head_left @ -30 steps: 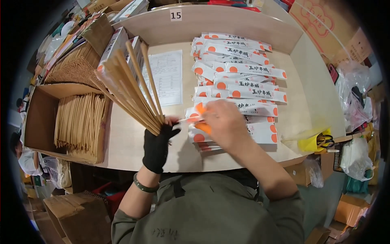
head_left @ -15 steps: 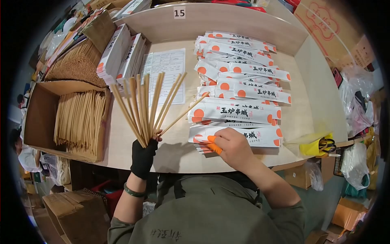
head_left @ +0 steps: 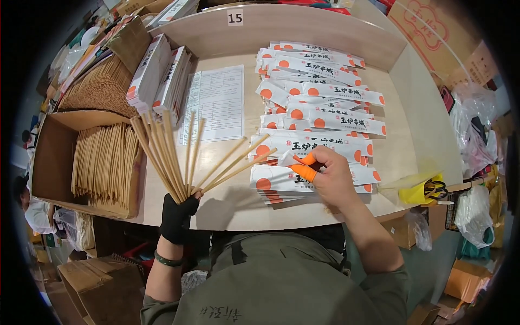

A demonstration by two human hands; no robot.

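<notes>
My left hand (head_left: 180,218), in a black fingerless glove, is closed round the lower ends of several wooden chopsticks (head_left: 172,170). Their upper ends fan out above the table, a few leaning toward the right. My right hand (head_left: 331,176) wears orange finger covers on thumb and forefinger. Between those fingertips it pinches the lifted left end of a white paper chopstick sleeve (head_left: 286,159). Under this hand lies a stack of similar sleeves (head_left: 264,185) with orange dots and black lettering. The chopstick tips at the right of the fan come close to the pinched sleeve end without clearly touching it.
Overlapping sleeves (head_left: 338,123) run up the table's middle right. Left stand a cardboard box of chopsticks (head_left: 138,187) and upright sleeve bundles (head_left: 149,73). A printed sheet (head_left: 214,103) lies flat. Scissors (head_left: 435,189) sit in a yellow holder (head_left: 413,195) at the right edge.
My left hand has shifted left and slightly down, and the chopsticks have spread wider. My right hand has risen off the near stack and now lifts a sleeve end.
</notes>
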